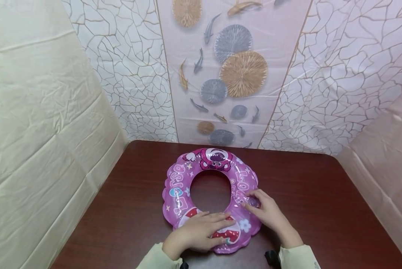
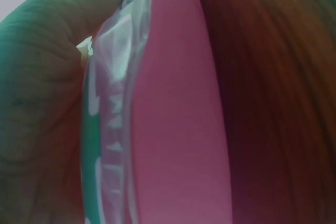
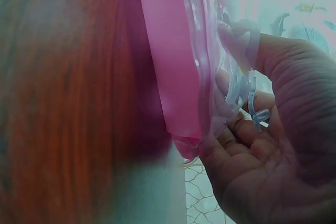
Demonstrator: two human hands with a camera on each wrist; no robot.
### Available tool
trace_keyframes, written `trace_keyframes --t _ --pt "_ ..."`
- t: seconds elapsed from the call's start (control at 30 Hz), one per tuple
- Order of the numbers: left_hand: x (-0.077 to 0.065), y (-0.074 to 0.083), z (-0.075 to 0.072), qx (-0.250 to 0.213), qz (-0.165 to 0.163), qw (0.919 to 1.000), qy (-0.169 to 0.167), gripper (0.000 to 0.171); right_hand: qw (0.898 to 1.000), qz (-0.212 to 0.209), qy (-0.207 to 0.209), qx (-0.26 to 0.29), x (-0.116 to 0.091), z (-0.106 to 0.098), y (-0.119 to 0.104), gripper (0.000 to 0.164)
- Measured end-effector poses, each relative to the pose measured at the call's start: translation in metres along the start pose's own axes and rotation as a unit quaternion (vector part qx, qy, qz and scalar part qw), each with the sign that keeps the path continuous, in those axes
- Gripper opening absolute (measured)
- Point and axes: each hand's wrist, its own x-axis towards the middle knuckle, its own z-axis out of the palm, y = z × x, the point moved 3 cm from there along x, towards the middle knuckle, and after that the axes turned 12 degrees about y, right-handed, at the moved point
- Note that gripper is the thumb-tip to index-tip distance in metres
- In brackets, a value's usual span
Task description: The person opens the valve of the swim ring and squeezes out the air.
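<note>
A pink inflated swim ring (image 1: 177, 183) with scalloped edges, a printed bear and strawberry pictures lies flat on the dark wooden table. Over its near side my left hand (image 1: 202, 229) rests with fingers extended across the strawberry print. My right hand (image 1: 269, 213) is at the ring's right side, thumb and fingers curled around its clear valve (image 3: 260, 115). In the right wrist view, the valve's small clear stem sticks out between thumb and fingers. The left wrist view shows the ring's pink side wall (image 2: 176, 103) beside the left palm.
The brown tabletop (image 1: 322, 201) extends on both sides of the ring. A patterned cloth (image 1: 144, 74) with fish and round leaf prints hangs behind it. Pale cloth walls (image 1: 36, 112) flank the table.
</note>
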Motion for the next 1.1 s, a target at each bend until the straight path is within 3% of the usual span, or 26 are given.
trace_keyframes --t 0.8,1.1 --pt "0.0023 -0.0026 0.0018 0.007 -0.008 0.9999 -0.005 0.056 1.0 0.009 -0.007 -0.008 0.0005 0.0035 0.001 0.036" --pt "0.0029 -0.0027 -0.0012 -0.015 -0.017 0.9996 -0.017 0.055 1.0 0.017 -0.013 -0.01 0.002 0.0043 0.0026 0.036"
